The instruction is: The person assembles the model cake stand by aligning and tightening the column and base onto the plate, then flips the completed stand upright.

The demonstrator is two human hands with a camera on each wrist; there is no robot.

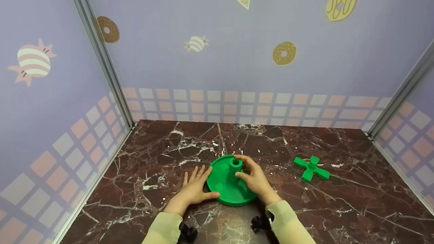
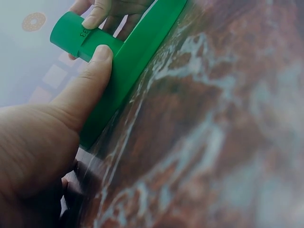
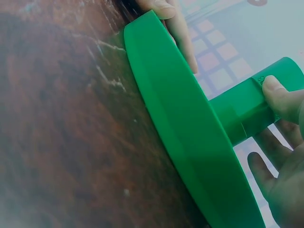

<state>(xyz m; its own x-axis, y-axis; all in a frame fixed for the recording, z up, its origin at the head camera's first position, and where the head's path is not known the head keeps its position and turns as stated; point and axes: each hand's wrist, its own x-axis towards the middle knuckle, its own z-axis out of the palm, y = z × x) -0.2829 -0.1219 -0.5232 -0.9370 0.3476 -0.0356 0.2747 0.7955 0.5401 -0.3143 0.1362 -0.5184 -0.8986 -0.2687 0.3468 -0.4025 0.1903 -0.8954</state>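
A round green disc [image 1: 234, 197] with a raised rim lies on the marble-patterned table. Rising from it is a hollow green tube [image 1: 235, 165], whose upper part is wider than its base in the right wrist view. My right hand [image 1: 256, 179] holds this tube, its thumb on the near side and fingers behind. My left hand [image 1: 194, 189] rests at the disc's left edge with fingers spread and fairly straight. Its thumb [image 2: 92, 71] touches the rim in the left wrist view. Some left fingers are hidden there.
To the right of the disc lies a green cross-shaped piece [image 1: 311, 169] with a short round stub in its middle. Patterned panels [image 1: 237, 67] with metal corner posts [image 1: 105, 64] enclose the table at the back and both sides.
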